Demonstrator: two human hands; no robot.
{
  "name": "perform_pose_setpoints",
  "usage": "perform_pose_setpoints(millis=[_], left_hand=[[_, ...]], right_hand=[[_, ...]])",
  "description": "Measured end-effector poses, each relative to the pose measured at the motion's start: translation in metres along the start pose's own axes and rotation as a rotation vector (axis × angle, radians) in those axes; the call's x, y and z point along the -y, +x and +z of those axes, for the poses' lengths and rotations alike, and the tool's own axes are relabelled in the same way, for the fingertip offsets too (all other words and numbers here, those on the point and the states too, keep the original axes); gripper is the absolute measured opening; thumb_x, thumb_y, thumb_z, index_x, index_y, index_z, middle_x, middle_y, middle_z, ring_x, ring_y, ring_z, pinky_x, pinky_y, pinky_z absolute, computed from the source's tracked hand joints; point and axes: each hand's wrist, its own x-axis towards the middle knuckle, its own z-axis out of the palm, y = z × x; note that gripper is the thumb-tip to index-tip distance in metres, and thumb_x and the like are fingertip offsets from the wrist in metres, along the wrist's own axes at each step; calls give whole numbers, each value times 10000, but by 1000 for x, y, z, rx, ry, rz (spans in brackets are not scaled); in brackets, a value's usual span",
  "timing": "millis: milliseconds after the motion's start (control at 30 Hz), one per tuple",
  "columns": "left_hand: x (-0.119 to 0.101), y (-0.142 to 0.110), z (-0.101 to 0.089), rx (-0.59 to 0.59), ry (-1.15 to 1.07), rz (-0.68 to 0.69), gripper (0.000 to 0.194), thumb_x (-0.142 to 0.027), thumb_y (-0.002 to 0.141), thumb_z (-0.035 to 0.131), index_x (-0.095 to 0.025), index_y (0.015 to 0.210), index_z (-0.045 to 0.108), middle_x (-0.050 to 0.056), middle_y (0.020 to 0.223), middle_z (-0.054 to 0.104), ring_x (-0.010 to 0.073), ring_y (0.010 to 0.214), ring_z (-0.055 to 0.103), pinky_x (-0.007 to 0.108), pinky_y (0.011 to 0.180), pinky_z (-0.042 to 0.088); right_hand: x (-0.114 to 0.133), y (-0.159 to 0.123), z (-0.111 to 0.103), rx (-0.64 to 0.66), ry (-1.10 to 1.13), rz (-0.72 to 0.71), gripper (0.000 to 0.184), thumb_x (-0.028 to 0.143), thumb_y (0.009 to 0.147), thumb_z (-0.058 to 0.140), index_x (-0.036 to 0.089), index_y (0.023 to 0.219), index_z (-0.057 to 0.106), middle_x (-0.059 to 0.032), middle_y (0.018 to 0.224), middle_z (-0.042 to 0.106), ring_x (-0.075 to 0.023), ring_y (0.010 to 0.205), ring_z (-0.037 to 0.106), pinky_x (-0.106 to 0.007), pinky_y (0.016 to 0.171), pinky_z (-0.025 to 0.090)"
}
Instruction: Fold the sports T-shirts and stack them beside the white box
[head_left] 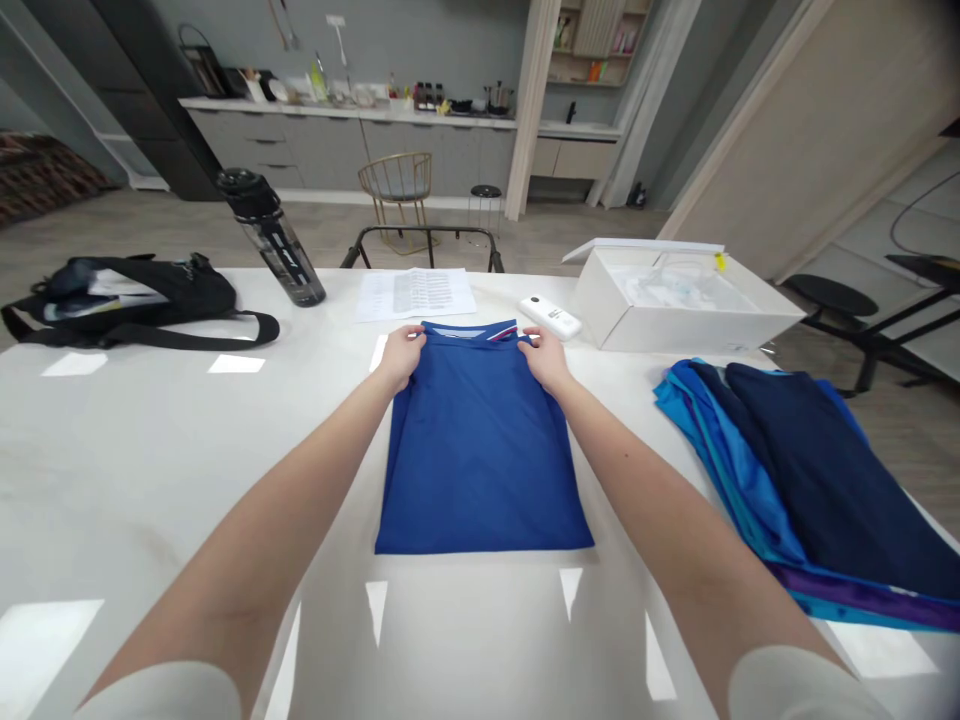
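Note:
A blue shirt lies folded into a rough rectangle on the white table, its collar at the far end and its straight folded edge towards me. My left hand pinches the shirt's far left corner beside the collar. At the far right corner, my right hand grips the fabric the same way. Between the hands the collar shows a strip of white and red trim. Both arms reach forward along the shirt's sides.
To the right lies a stack of folded clothes in blue, navy and purple. Behind it stands an open white box, with a white device beside it. Printed sheets, a black bottle and a black bag occupy the far side.

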Motion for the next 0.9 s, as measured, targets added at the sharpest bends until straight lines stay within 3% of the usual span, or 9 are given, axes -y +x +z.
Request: perform_pose_setpoints(millis=[133, 267, 367, 467, 533, 600, 700, 900], left_hand=[[4, -1, -2, -126, 204, 338, 170, -172, 838, 643, -161, 999, 699, 64, 966, 721, 176, 851, 659, 319, 884, 484], [-3, 2, -2, -224, 356, 342, 140, -164, 889, 567, -176, 953, 690, 65, 954, 724, 202, 888, 683, 335, 900, 506], [-5, -5, -1, -234, 518, 419, 262, -159, 916, 520, -161, 1125, 677, 125, 1146, 702, 249, 1074, 669, 392, 997, 503], [-5, -30, 5, -122, 748, 737, 391, -185, 982, 422, -169, 1320, 620, 148, 1402, 595, 260, 1334, 537, 440, 1180, 370], [-3, -50, 12, 93, 903, 873, 433, -239, 1024, 369, -204, 1393, 592, 116, 1492, 546, 250, 1421, 460, 463, 1248, 261], [2, -67, 20, 282, 1046, 834, 467, -318, 1045, 350, -239, 1464, 542, 90, 1560, 487, 260, 1472, 401, 511, 1265, 199], [9, -76, 26, 391, 1178, 633, 539, -418, 1056, 312, -247, 1553, 430, 94, 1638, 358, 283, 1521, 316, 574, 1253, 171], [11, -69, 22, 417, 1194, 544, 606, -542, 1046, 291, -294, 1597, 336, 65, 1685, 231, 297, 1563, 193, 624, 1241, 111]], right_hand=[[-4, -3, 6, -104, -144, -191, 261, 269, 871, 608, 180, 1107, 674, -26, 831, 662, -196, 751, 601, -343, 820, 475], [8, -8, 7, -92, -325, -253, 273, 265, 953, 511, 227, 1190, 642, -58, 966, 707, -233, 878, 640, -361, 869, 473], [21, -19, 7, -64, -564, -253, 344, 239, 960, 496, 215, 1282, 615, -120, 1129, 703, -289, 1049, 623, -410, 926, 472], [33, -38, 10, -115, -690, -378, 430, 286, 1002, 439, 153, 1394, 556, -188, 1403, 584, -328, 1279, 513, -465, 1052, 419], [37, -53, 16, -39, -716, -476, 483, 345, 1040, 372, 159, 1467, 502, -162, 1534, 484, -309, 1404, 414, -488, 1150, 337], [36, -64, 23, 137, -759, -481, 526, 411, 1063, 311, 203, 1527, 447, -109, 1607, 408, -289, 1483, 324, -537, 1209, 244], [30, -70, 31, 341, -837, -349, 569, 490, 1071, 248, 265, 1574, 388, -61, 1651, 336, -295, 1534, 234, -643, 1217, 142], [27, -63, 31, 376, -865, -276, 641, 620, 1046, 201, 338, 1615, 290, -29, 1702, 189, -319, 1568, 110, -705, 1197, 62]])
